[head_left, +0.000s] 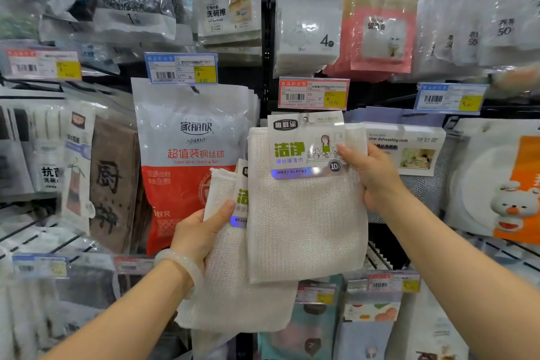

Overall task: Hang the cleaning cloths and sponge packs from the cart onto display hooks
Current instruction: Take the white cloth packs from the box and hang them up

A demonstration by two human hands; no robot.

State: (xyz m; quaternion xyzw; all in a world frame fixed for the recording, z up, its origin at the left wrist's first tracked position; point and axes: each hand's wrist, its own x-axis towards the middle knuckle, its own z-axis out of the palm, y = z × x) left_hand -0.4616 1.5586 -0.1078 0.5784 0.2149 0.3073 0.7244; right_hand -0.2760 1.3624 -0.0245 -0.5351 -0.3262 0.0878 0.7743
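— What do we have nearest to us?

— Our left hand (201, 231), a pale bangle (182, 264) at its wrist, grips a white woven cleaning cloth with a green-lettered card header (233, 286). The thumb is pressed over the cloth's upper edge, and the cloth hangs below the grip with its long axis near upright, tipped slightly right.

— And the other hand?

— Our right hand (374, 175) pinches a second white woven cloth with the same card header (306, 213) at its right edge, thumb on the card. That cloth spreads leftward from the grip, flat and facing us, header uppermost, overlapping the first cloth's right side. We see a metal hook tip (305, 119) showing through the header's hole.

— Behind them?

— Left of both grips hangs a red-and-white steel wire ball bag (187, 161); above the right grip sits a red-framed price tag (313, 93).
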